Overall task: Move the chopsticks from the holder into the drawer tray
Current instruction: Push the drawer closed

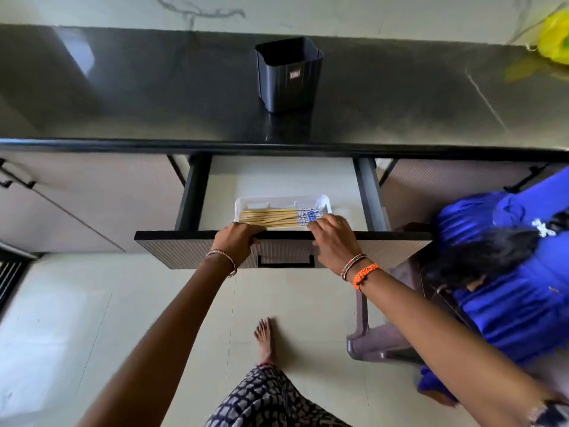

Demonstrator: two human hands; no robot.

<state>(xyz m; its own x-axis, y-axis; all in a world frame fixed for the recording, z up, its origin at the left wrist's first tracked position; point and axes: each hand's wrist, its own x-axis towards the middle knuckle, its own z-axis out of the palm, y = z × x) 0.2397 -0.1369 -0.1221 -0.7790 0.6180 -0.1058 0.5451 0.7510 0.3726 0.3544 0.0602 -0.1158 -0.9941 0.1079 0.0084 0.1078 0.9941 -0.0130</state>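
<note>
Glossy black stone surface (123,87) is mirroring light; the holder (289,73) is looking like matt ribbed plastic, the chopsticks (271,217) pale wood, the tray (243,204) smooth white plastic.

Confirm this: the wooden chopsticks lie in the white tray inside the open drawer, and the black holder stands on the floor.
Not quite. The head view shows the black ribbed plastic holder on the dark countertop, not the floor. The wooden chopsticks do lie in the white tray inside the open drawer.

Both arms bare, sleeveless. Left wrist: thin beaded bangles (222,259). Right wrist: beaded bangles (353,265) plus orange braided thread band (365,274). Bottom centre: dark navy garment (271,402) with pale print, bare foot (265,337).
</note>
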